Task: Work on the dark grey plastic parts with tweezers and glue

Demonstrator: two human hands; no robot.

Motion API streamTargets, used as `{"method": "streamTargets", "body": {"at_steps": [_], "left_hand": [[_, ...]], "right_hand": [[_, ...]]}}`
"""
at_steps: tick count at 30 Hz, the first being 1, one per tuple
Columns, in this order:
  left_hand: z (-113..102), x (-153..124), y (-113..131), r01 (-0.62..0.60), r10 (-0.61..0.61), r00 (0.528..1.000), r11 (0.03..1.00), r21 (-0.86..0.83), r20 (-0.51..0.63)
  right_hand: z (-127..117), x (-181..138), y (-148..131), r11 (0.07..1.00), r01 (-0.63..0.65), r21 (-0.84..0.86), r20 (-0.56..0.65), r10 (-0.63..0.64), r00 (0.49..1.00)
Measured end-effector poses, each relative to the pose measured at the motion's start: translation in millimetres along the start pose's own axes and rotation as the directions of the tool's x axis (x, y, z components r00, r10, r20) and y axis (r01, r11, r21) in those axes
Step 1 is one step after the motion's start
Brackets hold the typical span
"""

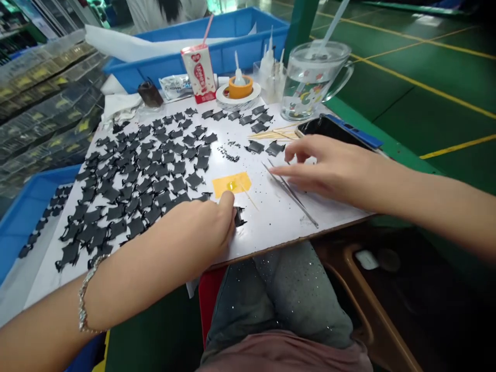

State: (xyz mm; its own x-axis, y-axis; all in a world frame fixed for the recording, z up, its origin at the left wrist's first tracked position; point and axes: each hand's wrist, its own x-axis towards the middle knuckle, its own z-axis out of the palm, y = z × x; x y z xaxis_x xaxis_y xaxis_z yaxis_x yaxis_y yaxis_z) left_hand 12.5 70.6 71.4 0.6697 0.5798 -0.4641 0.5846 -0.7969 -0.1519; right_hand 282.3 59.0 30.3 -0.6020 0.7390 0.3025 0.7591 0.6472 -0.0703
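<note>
The left hand (197, 230) is curling its fingers down beside a black cut piece (239, 217) near the edge of the white surface (267, 230), just below a yellow patch (231, 185); whether it is pinching the piece cannot be told. The right hand (325, 173) is hovering with fingers spread, just beside steel tweezers (290, 194) lying on the surface.

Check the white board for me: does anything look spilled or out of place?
Yes. Tiny black crumbs lie scattered on the white work board, apart from the rows of flat black cut-out parts; they look like broken bits. Also, one black part beside the left hand sits outside the rows, apparently tilted up.
</note>
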Motion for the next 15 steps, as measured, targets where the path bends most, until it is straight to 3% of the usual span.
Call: {"method": "streamTargets", "body": {"at_steps": [2, 4, 6, 8, 10, 13, 15], "left_hand": [[-2, 0, -1, 0.025, -0.025, 1.0, 1.0, -0.013, 0.004], [-2, -3, -1, 0.019, -0.019, 0.999, 1.0, -0.005, -0.042], [3, -8, 2, -0.039, 0.046, 0.985, 0.998, 0.047, -0.165], [12, -13, 8, -0.114, 0.151, 0.943, 0.984, 0.137, -0.297], [25, -15, 15, -0.156, 0.238, 0.873, 0.963, 0.22, -0.425], [45, -11, 20, -0.161, 0.32, 0.664, 0.944, 0.29, -0.676], [53, -7, 18, -0.185, 0.352, 0.564, 0.935, 0.301, -0.747]], "right_hand": [[-1, 2, 0, 0.974, 0.2, -0.107, 0.104, -0.189, 0.977], [-2, 7, 0, 0.94, 0.319, -0.12, 0.214, -0.29, 0.933], [-5, 13, 0, 0.928, 0.367, -0.068, 0.294, -0.333, 0.896], [-11, 20, 0, 0.935, 0.355, 0.01, 0.323, -0.339, 0.883], [-19, 25, -1, 0.941, 0.328, 0.078, 0.321, -0.336, 0.886], [-27, 28, -4, 0.966, 0.249, 0.065, 0.29, -0.257, 0.922], [-28, 24, -3, 0.984, 0.176, -0.016, 0.23, -0.168, 0.959]]}}
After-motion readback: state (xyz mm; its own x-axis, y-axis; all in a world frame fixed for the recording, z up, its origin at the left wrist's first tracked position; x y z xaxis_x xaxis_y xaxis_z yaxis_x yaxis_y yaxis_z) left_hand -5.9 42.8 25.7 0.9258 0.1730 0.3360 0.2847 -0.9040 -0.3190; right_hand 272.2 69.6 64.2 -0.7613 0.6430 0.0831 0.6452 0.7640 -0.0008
